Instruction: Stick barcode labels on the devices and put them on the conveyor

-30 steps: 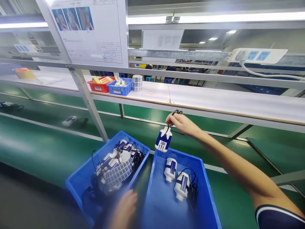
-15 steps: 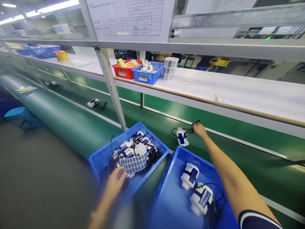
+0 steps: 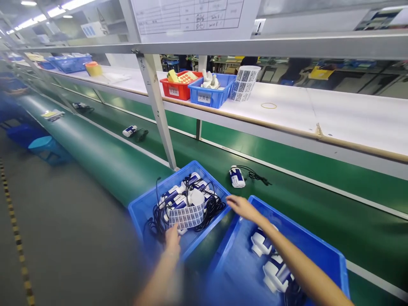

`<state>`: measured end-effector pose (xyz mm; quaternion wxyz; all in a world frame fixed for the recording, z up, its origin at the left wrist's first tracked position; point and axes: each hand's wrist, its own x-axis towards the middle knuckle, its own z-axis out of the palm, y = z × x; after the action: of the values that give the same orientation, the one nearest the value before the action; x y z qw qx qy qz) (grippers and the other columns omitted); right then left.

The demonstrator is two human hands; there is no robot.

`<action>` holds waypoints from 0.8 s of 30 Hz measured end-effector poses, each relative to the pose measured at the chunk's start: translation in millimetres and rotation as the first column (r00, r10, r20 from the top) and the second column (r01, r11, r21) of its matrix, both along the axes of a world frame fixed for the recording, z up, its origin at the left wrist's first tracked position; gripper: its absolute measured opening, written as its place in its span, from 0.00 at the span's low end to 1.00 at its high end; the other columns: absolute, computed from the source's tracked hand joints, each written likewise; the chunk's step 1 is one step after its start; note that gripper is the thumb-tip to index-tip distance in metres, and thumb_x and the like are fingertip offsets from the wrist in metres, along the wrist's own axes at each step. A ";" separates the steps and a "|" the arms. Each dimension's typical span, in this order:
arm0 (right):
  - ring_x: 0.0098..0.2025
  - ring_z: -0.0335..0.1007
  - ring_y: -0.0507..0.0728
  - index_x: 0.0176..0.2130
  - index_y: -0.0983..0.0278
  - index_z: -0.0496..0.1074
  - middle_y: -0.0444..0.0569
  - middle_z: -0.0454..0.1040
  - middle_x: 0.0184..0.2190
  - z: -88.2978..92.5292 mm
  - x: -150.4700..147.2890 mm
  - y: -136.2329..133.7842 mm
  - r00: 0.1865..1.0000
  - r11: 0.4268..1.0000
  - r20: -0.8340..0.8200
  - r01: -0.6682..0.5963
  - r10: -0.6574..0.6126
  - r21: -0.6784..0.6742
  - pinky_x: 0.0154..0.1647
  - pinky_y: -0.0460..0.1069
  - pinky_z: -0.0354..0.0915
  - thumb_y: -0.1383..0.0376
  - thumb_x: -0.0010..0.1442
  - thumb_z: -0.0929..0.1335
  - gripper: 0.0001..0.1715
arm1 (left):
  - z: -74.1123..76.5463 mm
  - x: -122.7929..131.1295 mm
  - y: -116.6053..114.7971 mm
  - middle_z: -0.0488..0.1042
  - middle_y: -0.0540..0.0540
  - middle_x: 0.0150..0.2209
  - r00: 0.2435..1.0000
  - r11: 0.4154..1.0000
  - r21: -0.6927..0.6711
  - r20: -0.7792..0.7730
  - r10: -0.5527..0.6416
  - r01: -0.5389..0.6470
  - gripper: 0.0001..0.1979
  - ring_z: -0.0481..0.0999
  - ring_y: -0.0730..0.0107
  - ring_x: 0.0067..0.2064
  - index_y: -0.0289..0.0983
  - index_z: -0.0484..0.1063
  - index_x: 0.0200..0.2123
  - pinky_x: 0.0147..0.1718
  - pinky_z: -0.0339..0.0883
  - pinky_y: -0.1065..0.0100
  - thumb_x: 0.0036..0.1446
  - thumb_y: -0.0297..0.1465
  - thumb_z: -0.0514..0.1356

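Observation:
A white and blue device with a black cord (image 3: pixel 237 176) lies on the green conveyor belt (image 3: pixel 287 199), just beyond two blue bins. My right hand (image 3: pixel 240 206) hovers empty with fingers stretched out, between the bins and short of that device. My left hand (image 3: pixel 173 236) reaches into the left blue bin (image 3: pixel 143 208), its fingertips touching a strip of printed labels (image 3: pixel 186 215) that lies over several corded devices. The right blue bin (image 3: pixel 318 250) holds two more white and blue devices (image 3: pixel 259 244), partly hidden by my right forearm.
Another device (image 3: pixel 130 131) lies farther up the belt. On the white shelf stand a red tray (image 3: pixel 178 87), a small blue tray (image 3: pixel 212 93) and a label roll (image 3: pixel 244 83). A metal post (image 3: pixel 159 114) rises behind the left bin. Blue stools (image 3: pixel 47 148) stand at the left.
My right hand set the device down on the belt, let go of its cord and drew back toward the bins. My left hand moved up to the label strip. The view shifted left.

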<state>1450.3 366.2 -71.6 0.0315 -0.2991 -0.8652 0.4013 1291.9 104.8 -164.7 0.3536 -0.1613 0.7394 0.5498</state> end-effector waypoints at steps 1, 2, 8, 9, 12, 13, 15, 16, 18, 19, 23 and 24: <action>0.44 0.73 0.62 0.41 0.63 0.75 0.53 0.78 0.42 -4.3 -2.7 -21.8 0.999 0.998 -0.027 -0.040 0.039 -0.045 0.49 0.56 0.65 0.61 0.58 0.63 0.16 | 4.4 2.6 8.1 0.67 0.32 0.54 0.991 0.999 -0.017 -0.123 -0.046 0.044 0.19 0.67 0.53 0.58 0.33 0.61 0.50 0.52 0.65 0.56 0.58 0.36 0.54; 0.44 0.73 0.62 0.42 0.63 0.75 0.53 0.78 0.42 -8.3 -5.2 -41.9 0.997 0.994 -0.053 -0.065 0.060 -0.088 0.48 0.56 0.65 0.59 0.58 0.64 0.17 | 8.9 4.3 18.1 0.63 0.34 0.58 0.960 0.993 -0.032 -0.253 -0.121 0.117 0.22 0.62 0.55 0.61 0.35 0.59 0.53 0.57 0.60 0.57 0.57 0.37 0.56; 0.41 0.72 0.62 0.42 0.63 0.75 0.53 0.78 0.38 -29.4 -10.1 -117.3 0.986 0.923 -0.149 0.015 -0.078 -0.385 0.46 0.56 0.66 0.45 0.55 0.65 0.28 | 29.7 -4.9 84.2 0.75 0.35 0.45 0.560 0.749 -0.148 -0.574 -0.597 0.646 0.16 0.66 0.48 0.57 0.34 0.73 0.36 0.59 0.51 0.53 0.39 0.25 0.67; 0.43 0.72 0.63 0.42 0.64 0.74 0.55 0.77 0.39 -32.1 -8.0 -123.3 0.979 0.895 -0.143 0.070 -0.147 -0.441 0.47 0.57 0.66 0.41 0.54 0.64 0.33 | 35.6 -7.3 87.8 0.77 0.36 0.38 0.507 0.697 -0.163 -0.575 -0.642 0.698 0.09 0.71 0.48 0.51 0.33 0.73 0.29 0.55 0.55 0.53 0.40 0.24 0.66; 0.47 0.71 0.65 0.44 0.67 0.73 0.60 0.76 0.44 -33.4 1.0 -136.5 0.933 0.761 -0.094 0.221 -0.347 -0.610 0.49 0.61 0.66 0.34 0.52 0.60 0.43 | 67.0 -8.1 76.6 0.76 0.41 0.31 0.374 0.581 -0.154 -0.628 -0.682 0.799 0.04 0.75 0.58 0.40 0.34 0.73 0.27 0.47 0.63 0.59 0.51 0.28 0.60; 0.46 0.72 0.65 0.45 0.67 0.72 0.61 0.76 0.43 -30.3 3.3 -139.8 0.918 0.709 -0.089 0.233 -0.386 -0.666 0.49 0.61 0.65 0.34 0.53 0.59 0.44 | 81.8 -5.7 66.8 0.77 0.42 0.34 0.344 0.552 -0.128 -0.661 -0.667 0.824 0.07 0.74 0.61 0.40 0.34 0.74 0.31 0.46 0.64 0.62 0.54 0.31 0.58; 0.44 0.74 0.62 0.45 0.67 0.72 0.59 0.77 0.41 -18.1 4.8 -144.5 0.894 0.615 -0.127 0.186 -0.429 -0.767 0.48 0.59 0.66 0.36 0.56 0.58 0.41 | 114.0 2.3 42.8 0.77 0.44 0.40 0.310 0.484 -0.043 -0.718 -0.623 0.874 0.11 0.74 0.65 0.44 0.36 0.75 0.38 0.48 0.64 0.66 0.58 0.34 0.56; 0.42 0.74 0.61 0.45 0.66 0.72 0.58 0.77 0.40 -9.2 3.8 -145.4 0.879 0.578 -0.168 0.139 -0.446 -0.804 0.47 0.58 0.67 0.37 0.58 0.56 0.41 | 129.5 7.0 30.4 0.77 0.44 0.43 0.321 0.446 0.032 -0.740 -0.591 0.895 0.12 0.74 0.64 0.46 0.36 0.75 0.41 0.50 0.64 0.66 0.58 0.34 0.56; 0.41 0.75 0.60 0.46 0.65 0.72 0.56 0.78 0.39 12.2 -1.2 -144.2 0.834 0.533 -0.260 0.048 -0.487 -0.845 0.45 0.56 0.68 0.38 0.60 0.53 0.41 | 154.1 15.4 7.9 0.77 0.43 0.45 0.320 0.386 0.095 -0.752 -0.576 0.918 0.11 0.73 0.62 0.48 0.37 0.77 0.41 0.52 0.63 0.64 0.57 0.33 0.58; 0.40 0.74 0.59 0.46 0.65 0.72 0.55 0.78 0.39 23.8 -4.5 -142.8 0.807 0.524 -0.301 0.013 -0.508 -0.851 0.44 0.55 0.68 0.38 0.60 0.54 0.39 | 162.1 18.1 -1.6 0.77 0.43 0.44 0.305 0.364 0.093 -0.752 -0.584 0.927 0.10 0.73 0.61 0.49 0.37 0.78 0.39 0.53 0.63 0.63 0.57 0.33 0.58; 0.39 0.74 0.57 0.47 0.62 0.71 0.49 0.78 0.38 65.0 -13.3 -143.6 0.720 0.549 -0.432 -0.084 -0.544 -0.832 0.43 0.51 0.68 0.49 0.56 0.68 0.25 | 169.1 16.1 -26.6 0.78 0.41 0.45 0.318 0.377 0.081 -0.714 -0.624 0.923 0.13 0.73 0.56 0.50 0.37 0.78 0.42 0.53 0.64 0.59 0.53 0.35 0.63; 0.39 0.74 0.56 0.46 0.62 0.71 0.48 0.78 0.38 72.5 -13.4 -147.4 0.715 0.582 -0.470 -0.109 -0.517 -0.806 0.43 0.51 0.67 0.52 0.55 0.70 0.23 | 168.3 13.6 -29.9 0.77 0.40 0.47 0.388 0.406 0.151 -0.697 -0.602 0.901 0.19 0.73 0.54 0.50 0.37 0.76 0.46 0.53 0.64 0.58 0.51 0.37 0.64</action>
<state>1436.9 218.9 0.9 0.2525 -0.2232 -0.4801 0.8099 1305.6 74.9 3.7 0.3755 0.4731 0.6145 0.5074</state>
